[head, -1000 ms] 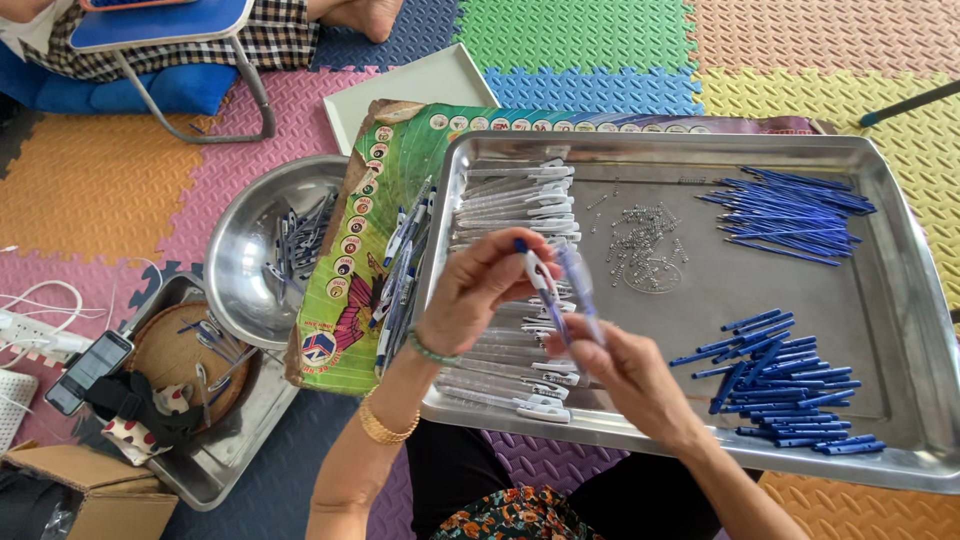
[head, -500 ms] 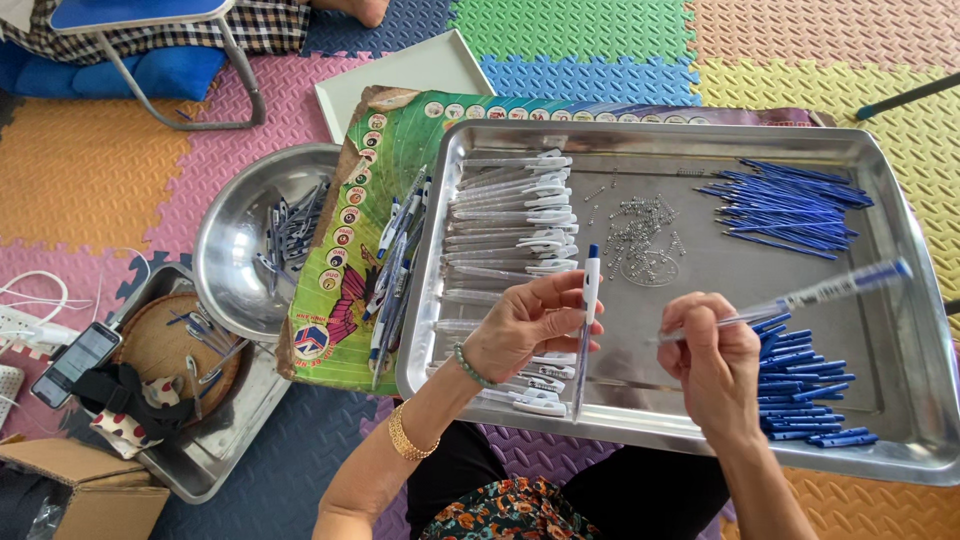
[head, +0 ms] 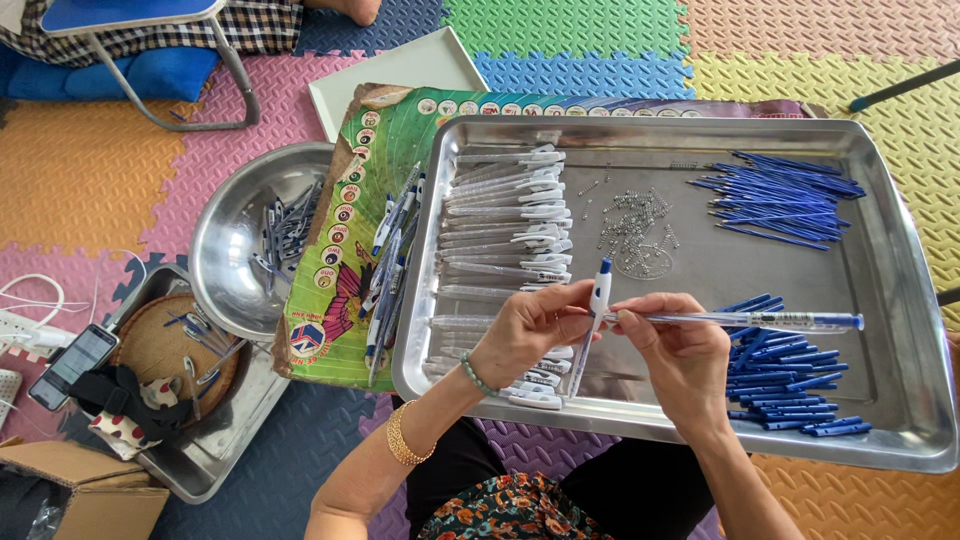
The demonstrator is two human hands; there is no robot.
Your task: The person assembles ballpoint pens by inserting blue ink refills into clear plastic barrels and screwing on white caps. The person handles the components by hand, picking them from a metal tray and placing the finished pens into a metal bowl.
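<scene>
Coloured foam floor mats (head: 120, 170) carry a steel tray (head: 900, 300), bare mid-tray. Left hand (head: 525, 335) pinches an upright pen (head: 592, 320); right hand (head: 680, 350) grips a clear pen barrel (head: 760, 321), perhaps fitting a refill.

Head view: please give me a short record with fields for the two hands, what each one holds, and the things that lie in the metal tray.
left hand: holds a white pen barrel, roughly upright, blue end up
right hand: holds a clear pen tube, lying across, tip pointing right
metal tray: under both hands
tray, left side: row of white pen barrels
tray, middle: small springs
tray, right side: two heaps of blue refills
beside the tray: round steel bowl with small parts
</scene>
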